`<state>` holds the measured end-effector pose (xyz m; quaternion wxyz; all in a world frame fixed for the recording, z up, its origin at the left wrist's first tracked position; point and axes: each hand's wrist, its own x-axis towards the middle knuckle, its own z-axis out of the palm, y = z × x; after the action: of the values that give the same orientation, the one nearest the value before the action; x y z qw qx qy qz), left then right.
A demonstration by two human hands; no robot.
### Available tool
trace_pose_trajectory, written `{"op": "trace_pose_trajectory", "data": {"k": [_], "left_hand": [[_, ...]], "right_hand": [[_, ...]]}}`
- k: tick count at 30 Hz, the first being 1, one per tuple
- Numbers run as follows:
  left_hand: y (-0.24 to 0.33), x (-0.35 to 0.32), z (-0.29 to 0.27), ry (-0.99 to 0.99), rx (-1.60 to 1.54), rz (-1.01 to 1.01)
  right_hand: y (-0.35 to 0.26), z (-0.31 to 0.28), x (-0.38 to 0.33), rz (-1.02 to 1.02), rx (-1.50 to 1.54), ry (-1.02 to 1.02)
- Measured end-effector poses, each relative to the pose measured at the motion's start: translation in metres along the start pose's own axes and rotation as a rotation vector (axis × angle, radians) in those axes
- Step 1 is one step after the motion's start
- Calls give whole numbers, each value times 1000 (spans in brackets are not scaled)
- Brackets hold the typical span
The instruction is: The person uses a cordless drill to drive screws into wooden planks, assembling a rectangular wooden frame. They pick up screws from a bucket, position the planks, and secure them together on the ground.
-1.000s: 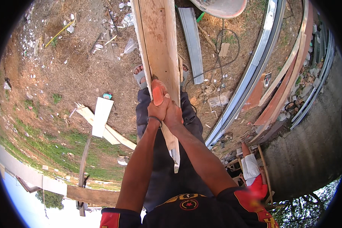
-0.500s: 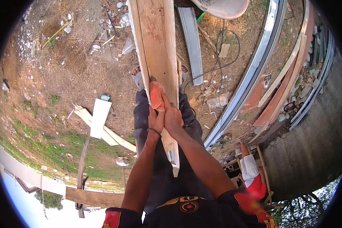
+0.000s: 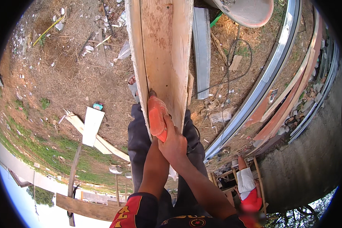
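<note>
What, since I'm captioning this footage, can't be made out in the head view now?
In the head view:
Left grip: hidden behind the right grip and orange drill.
Drill tip: too small to tell whether it touches the wooden trough.
Trough's far end: cut off by the top edge.
Wearer's right foot: hidden, apparently by the trough.
Pale basin: partly cut off by the top edge.
Head of the person in red: blurred.

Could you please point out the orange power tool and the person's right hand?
Orange power tool (image 3: pixel 157 117): head view, middle of its casing.
Right hand (image 3: pixel 174 145): head view, back of the hand.
</note>
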<state>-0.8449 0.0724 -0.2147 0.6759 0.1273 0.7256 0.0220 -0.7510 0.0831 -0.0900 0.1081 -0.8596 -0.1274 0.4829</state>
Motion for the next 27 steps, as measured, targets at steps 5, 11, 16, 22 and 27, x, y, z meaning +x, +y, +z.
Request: {"op": "trace_pose_trajectory", "data": {"k": [5,11,16,22,27], "left_hand": [[2,9,3,-8,16,2],[4,7,4,-3,30,-3],[6,11,5,-9,32,-11],[7,18,3,-14,51,-18],[9,20,5,-22,63,-24]], "right_hand": [[0,3,-1,1,23,14],[-4,10,-6,89,23,-39],[-2,16,-8,72,-23,-39],[2,27,-12,-28,-28,117],[4,24,-9,-49,-101,103]]}}
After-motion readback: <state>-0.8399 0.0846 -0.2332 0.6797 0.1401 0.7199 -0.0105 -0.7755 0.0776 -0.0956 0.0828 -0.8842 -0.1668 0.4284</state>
